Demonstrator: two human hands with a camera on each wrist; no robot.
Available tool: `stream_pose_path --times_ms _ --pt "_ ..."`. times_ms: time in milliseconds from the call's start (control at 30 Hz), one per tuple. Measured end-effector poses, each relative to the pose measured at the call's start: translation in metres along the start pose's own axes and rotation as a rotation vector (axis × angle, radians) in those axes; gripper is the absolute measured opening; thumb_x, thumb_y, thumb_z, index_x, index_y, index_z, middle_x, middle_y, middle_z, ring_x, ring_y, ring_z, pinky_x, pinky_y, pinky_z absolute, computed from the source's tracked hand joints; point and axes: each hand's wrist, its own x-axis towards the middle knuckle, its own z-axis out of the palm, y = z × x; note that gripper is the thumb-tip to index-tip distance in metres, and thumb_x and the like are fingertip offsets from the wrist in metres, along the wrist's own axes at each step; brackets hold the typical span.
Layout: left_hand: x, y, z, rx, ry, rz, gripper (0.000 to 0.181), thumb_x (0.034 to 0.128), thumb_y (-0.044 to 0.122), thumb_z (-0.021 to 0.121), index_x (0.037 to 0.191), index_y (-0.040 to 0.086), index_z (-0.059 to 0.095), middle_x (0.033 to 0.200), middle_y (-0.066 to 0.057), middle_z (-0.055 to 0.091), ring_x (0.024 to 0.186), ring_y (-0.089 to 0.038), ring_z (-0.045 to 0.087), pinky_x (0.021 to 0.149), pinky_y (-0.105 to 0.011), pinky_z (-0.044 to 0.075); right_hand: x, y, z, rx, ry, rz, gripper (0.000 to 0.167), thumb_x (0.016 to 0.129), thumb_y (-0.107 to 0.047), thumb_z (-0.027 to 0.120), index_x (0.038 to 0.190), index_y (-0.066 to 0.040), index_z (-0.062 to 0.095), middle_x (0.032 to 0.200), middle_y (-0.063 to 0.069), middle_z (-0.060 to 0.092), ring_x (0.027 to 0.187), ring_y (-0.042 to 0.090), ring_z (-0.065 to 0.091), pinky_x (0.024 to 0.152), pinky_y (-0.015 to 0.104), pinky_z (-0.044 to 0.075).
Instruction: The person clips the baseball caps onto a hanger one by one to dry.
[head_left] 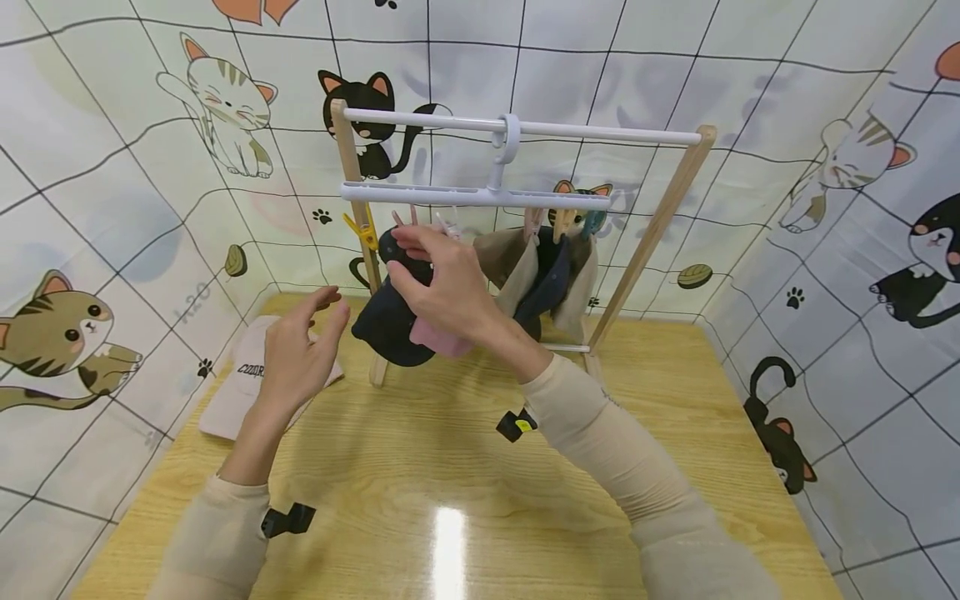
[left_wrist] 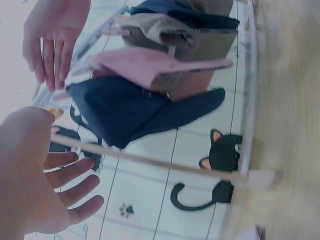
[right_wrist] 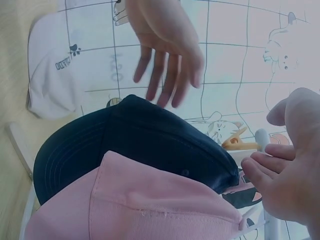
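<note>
Several caps hang by clothespins from a white hanger [head_left: 480, 197]. On its left part are a navy cap [head_left: 393, 325] and a pink cap [right_wrist: 125, 205]. My right hand [head_left: 453, 287] is raised just in front of these two, near the clip ends; in the right wrist view nothing shows between its thumb and loosely bent fingers. Left of the navy cap, my left hand [head_left: 296, 354] is held in the air with its fingers spread, apart from the cap. A yellow clothespin [head_left: 363, 230] at the hanger's left end has no cap on it.
The hanger hooks onto the top bar [head_left: 600, 132] of a wooden-legged rack [head_left: 651, 233]. Beige and navy caps [head_left: 551, 279] hang on its right part. A pale cap with lettering [head_left: 238, 392] lies on the wooden table [head_left: 420, 450] at left. Cat-print sheets surround the table.
</note>
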Motion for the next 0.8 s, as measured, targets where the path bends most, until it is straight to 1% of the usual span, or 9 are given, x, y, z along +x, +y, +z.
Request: stream_pose_path --times_ms 133,233,267,367,400,467,533,633,800 --pt "-0.008 -0.014 -0.013 0.023 0.024 -0.020 0.049 0.1178 0.036 0.057 0.155 0.004 0.067 0.149 -0.023 0.074 0.139 -0.047 0.068 0.107 -0.061 0.054 0.001 -0.002 0.002 0.014 -0.021 0.020 0.050 0.106 -0.016 0.070 0.150 0.007 0.065 0.151 0.023 0.071 0.138 0.034 0.074 0.122 0.025 0.054" --pt "-0.014 -0.025 -0.023 0.036 0.044 -0.039 0.048 0.1179 0.034 0.057 0.154 0.005 0.067 0.147 -0.024 0.074 0.138 -0.047 0.069 0.104 -0.051 0.054 0.002 -0.003 0.004 0.036 -0.037 0.032 0.053 0.106 -0.016 0.070 0.154 0.007 0.061 0.158 0.022 0.067 0.144 0.035 0.070 0.124 0.022 0.050" --pt "-0.016 -0.028 -0.026 0.043 0.048 -0.046 0.048 0.1179 0.034 0.057 0.155 0.005 0.067 0.147 -0.024 0.075 0.137 -0.047 0.069 0.103 -0.045 0.053 0.002 -0.004 0.004 0.045 -0.041 0.037 0.054 0.106 -0.016 0.069 0.155 0.006 0.060 0.159 0.022 0.066 0.146 0.035 0.069 0.125 0.022 0.049" --pt "-0.021 -0.039 -0.035 0.061 0.049 -0.067 0.048 0.1180 0.035 0.057 0.155 0.006 0.066 0.148 -0.023 0.074 0.138 -0.048 0.069 0.098 -0.032 0.048 0.003 -0.005 0.005 0.062 -0.054 0.050 0.057 0.106 -0.015 0.069 0.159 0.004 0.057 0.164 0.021 0.062 0.150 0.034 0.066 0.126 0.021 0.047" --pt "-0.022 -0.043 -0.037 0.070 0.046 -0.072 0.049 0.1180 0.035 0.057 0.156 0.005 0.066 0.149 -0.024 0.074 0.138 -0.049 0.068 0.098 -0.030 0.047 0.003 -0.006 0.005 0.064 -0.057 0.057 0.058 0.106 -0.015 0.069 0.160 0.004 0.056 0.166 0.020 0.061 0.152 0.033 0.065 0.126 0.021 0.047" --pt "-0.025 -0.049 -0.042 0.096 0.037 -0.087 0.051 0.1184 0.037 0.055 0.156 0.005 0.066 0.151 -0.023 0.073 0.139 -0.049 0.067 0.096 -0.030 0.046 0.003 -0.007 0.006 0.076 -0.066 0.065 0.060 0.106 -0.015 0.069 0.162 0.003 0.054 0.169 0.019 0.058 0.154 0.031 0.063 0.127 0.021 0.046" --pt "-0.027 -0.056 -0.045 0.116 0.025 -0.097 0.052 0.1187 0.039 0.054 0.156 0.004 0.065 0.152 -0.023 0.072 0.140 -0.050 0.066 0.096 -0.034 0.047 0.004 -0.008 0.008 0.081 -0.076 0.074 0.062 0.106 -0.015 0.068 0.164 0.002 0.052 0.172 0.018 0.056 0.156 0.029 0.062 0.127 0.021 0.045" --pt "-0.029 -0.065 -0.049 0.143 0.010 -0.101 0.053 0.1188 0.039 0.053 0.154 0.002 0.066 0.152 -0.023 0.072 0.140 -0.051 0.066 0.094 -0.042 0.050 0.006 -0.008 0.011 0.104 -0.085 0.088 0.065 0.106 -0.015 0.068 0.166 0.003 0.049 0.174 0.019 0.052 0.158 0.031 0.060 0.128 0.022 0.045" --pt "-0.030 -0.076 -0.053 0.161 -0.004 -0.099 0.053 0.1186 0.038 0.053 0.152 0.000 0.067 0.151 -0.026 0.071 0.139 -0.052 0.066 0.094 -0.051 0.053 0.011 -0.010 0.016 0.124 -0.095 0.118 0.072 0.104 -0.014 0.067 0.170 0.001 0.043 0.180 0.019 0.044 0.163 0.030 0.054 0.131 0.024 0.043"
